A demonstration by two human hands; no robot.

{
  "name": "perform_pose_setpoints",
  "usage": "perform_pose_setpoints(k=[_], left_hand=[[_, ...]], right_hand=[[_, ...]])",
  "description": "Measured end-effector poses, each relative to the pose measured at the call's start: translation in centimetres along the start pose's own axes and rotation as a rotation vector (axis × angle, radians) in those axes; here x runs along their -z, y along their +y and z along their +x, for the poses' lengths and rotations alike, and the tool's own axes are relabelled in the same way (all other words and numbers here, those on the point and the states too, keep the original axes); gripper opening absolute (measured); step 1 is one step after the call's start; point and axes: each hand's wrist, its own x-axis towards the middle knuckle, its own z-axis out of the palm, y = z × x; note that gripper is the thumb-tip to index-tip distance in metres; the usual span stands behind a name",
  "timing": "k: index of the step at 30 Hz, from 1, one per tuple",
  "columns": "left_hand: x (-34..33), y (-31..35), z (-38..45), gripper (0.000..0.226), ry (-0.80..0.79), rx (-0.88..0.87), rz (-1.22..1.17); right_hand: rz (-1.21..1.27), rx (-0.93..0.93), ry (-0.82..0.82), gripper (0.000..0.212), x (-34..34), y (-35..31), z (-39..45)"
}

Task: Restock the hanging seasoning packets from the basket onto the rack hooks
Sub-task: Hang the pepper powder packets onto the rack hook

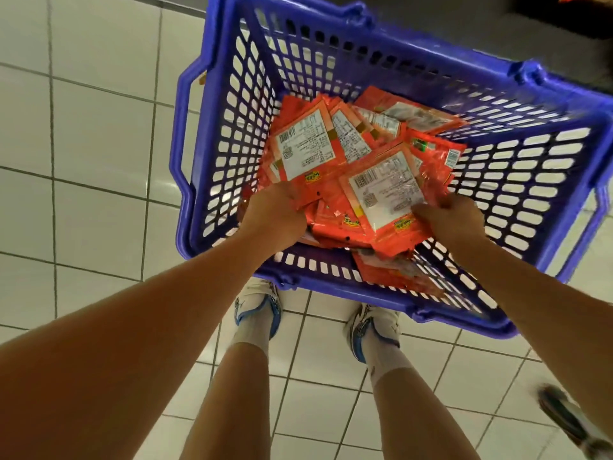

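Head view, looking down. Left hand [272, 214] is inside the basket, fingers curled round the near-left edge of the seasoning packets [348, 167]. Right hand [447, 217] is at the near-right edge of the same pile, fingertips pinching the corner of the topmost packet [384, 190], which lies label side up. Packets form a loose orange heap between and beyond both hands. Blue basket [232, 134] holds the heap and stands on the white tiled floor [83, 144], just ahead of the person's shoes [258, 310].
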Motion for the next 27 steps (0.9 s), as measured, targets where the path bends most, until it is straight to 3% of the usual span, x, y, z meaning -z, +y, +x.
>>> perform_pose_setpoints(k=[3,7,11,13,17,20,22,24,27], left_hand=[[-1.1,-0.2,2.2,0.058,0.027,0.079,-0.087],[-2.8,0.2,4.8,0.093,-0.017,0.154,0.001],[-3.3,-0.1,5.3,0.051,0.123,0.111,0.181],[-2.7,-0.4,4.8,0.041,0.181,0.062,0.202],[-0.3,-1.1,2.4,0.032,0.374,-0.076,0.066],[1.7,-1.4,0.2,0.035,0.384,-0.216,-0.098],[2.8,-1.2,-0.9,0.018,0.421,-0.221,-0.188],[3.7,-0.8,-1.9,0.01,0.383,-0.152,-0.357],[5.4,0.1,-3.8,0.023,0.111,-0.041,-0.816]], right_hand=[[0.233,0.027,-0.046,0.012,1.2,0.4,-0.4],[0.578,0.121,-0.228,0.048,3.7,-0.1,-2.3],[0.542,0.17,-0.322,0.04,5.6,-0.6,-4.2],[0.507,0.16,-0.376,0.039,6.0,-1.1,-5.1],[0.485,0.119,-0.389,0.034,6.0,-2.9,-6.6],[0.617,0.143,-0.596,0.034,6.0,-4.7,-7.9],[0.626,0.211,-0.718,0.044,6.1,-6.1,-8.8],[0.472,0.333,-0.62,0.046,6.2,-7.5,-9.7],[0.208,0.526,-0.259,0.027,6.9,-9.4,-10.9]])
